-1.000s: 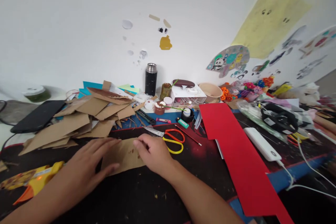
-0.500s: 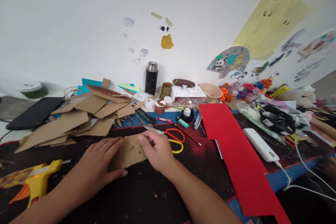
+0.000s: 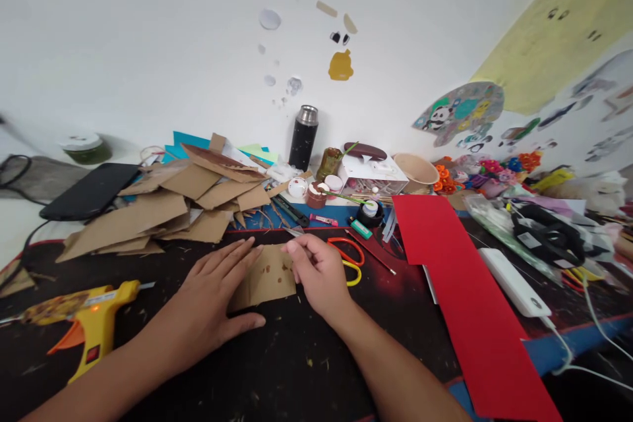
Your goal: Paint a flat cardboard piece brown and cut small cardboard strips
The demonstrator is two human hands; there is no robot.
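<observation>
A small piece of brown cardboard (image 3: 270,287) with several darker spots lies on the dark table mat. Flat over its left part rests my left hand (image 3: 217,297), fingers stretched out and thumb spread. My right hand (image 3: 321,273) is closed at the cardboard's upper right edge, thumb against curled fingers; whatever they pinch is hidden. Just behind that hand lie scissors (image 3: 352,270) with one red and one yellow handle loop, their blades partly covered by my fingers.
A yellow hot glue gun (image 3: 106,316) with a lit orange light lies at left. Cardboard scraps (image 3: 143,217) are piled behind it. A long red sheet (image 3: 465,303) and a white power strip (image 3: 514,282) lie at right. A black flask (image 3: 303,138) stands by the wall.
The whole view has shifted, so things appear further right. My right hand has slid slightly off the cardboard, showing another brown spot. My left hand stays on it.
</observation>
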